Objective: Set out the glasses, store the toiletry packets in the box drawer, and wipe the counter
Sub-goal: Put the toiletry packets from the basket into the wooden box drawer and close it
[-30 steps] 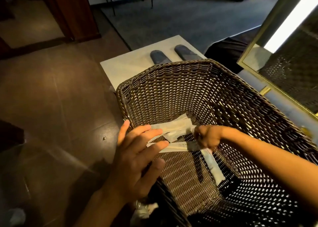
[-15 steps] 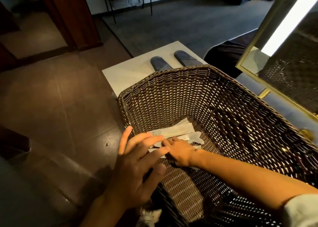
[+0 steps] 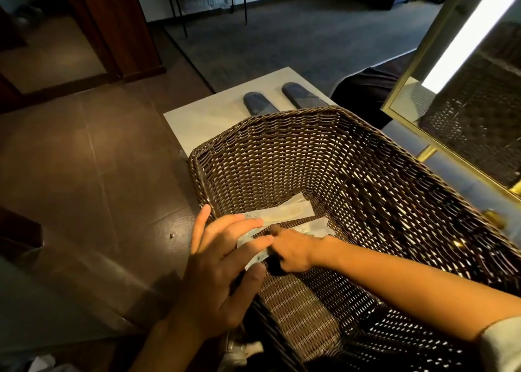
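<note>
The packets [image 3: 284,212] lie flat on the bottom of the wicker basket [image 3: 282,116], bunched toward its left corner, at least 3 of them overlapping. They look like thin paper or film sleeves: light, limp, likely to slide over each other and to crumple if squeezed. I judge the safest hold is a pinch across the short ends of the whole stack, not 1 packet at a time.

The left hand [image 3: 222,270] reaches over the rim with fingers straight and spread, resting on the packets' left ends; a pale packet shows between 2 of its fingers. The right hand [image 3: 296,247] is inside the basket, knuckles up, fingers bent down onto the stack; whether it pinches a packet I cannot tell.

The basket walls rise high on the left and far sides, so the free way out is straight up. A mirror frame [image 3: 400,95] stands close on the right, and 2 slippers [image 3: 259,104] sit on a white mat [image 3: 203,121] beyond.
</note>
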A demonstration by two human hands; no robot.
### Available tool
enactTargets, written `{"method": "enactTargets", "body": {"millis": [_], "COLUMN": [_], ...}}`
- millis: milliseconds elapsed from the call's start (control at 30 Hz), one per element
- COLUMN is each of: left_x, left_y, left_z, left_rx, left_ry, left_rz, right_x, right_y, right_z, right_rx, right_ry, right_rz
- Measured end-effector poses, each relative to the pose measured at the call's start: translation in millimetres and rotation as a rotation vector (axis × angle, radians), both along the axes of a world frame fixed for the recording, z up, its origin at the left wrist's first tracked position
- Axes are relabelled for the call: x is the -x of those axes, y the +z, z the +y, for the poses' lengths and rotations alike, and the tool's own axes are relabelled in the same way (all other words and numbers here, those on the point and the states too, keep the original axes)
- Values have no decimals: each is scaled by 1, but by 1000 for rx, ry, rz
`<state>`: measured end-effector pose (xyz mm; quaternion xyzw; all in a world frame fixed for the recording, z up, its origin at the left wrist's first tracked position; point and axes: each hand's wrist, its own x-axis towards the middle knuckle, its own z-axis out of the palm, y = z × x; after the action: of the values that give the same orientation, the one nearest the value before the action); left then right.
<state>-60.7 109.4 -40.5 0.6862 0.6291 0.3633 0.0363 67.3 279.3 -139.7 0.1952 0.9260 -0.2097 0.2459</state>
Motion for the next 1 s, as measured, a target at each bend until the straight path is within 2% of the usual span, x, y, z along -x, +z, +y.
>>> {"method": "enactTargets", "body": {"millis": [100, 167, 233, 333, 500, 667, 833, 1000], "left_x": [0, 0, 1, 2, 4, 3, 2, 2], "left_y": [0, 1, 1, 0, -3, -6, -5, -4], "left_z": [0, -1, -1, -1, -1, -1, -1, -1], "left_rx": [8, 17, 21, 28, 36, 12, 10, 33], "left_ry": [2, 2, -6, -21, -30, -17, -13, 2], "left_rz": [-8, -12, -18, -24, -14, -7, -8, -1], "right_x": [-1, -7, -15, -23, -21, -8, 12, 28], "right_y": [9, 12, 8, -7, -22, -18, -11, -19], "right_z": [20, 39, 53, 59, 53, 53, 63, 64], "right_rx": [-8, -95, -169, -173, -95, -166, -213, -257], "right_ry": [-135, -155, -136, -96, -111, 10, -55, -111], "right_rz": [103, 120, 0, -224, -250, -43, 171, 188]}}
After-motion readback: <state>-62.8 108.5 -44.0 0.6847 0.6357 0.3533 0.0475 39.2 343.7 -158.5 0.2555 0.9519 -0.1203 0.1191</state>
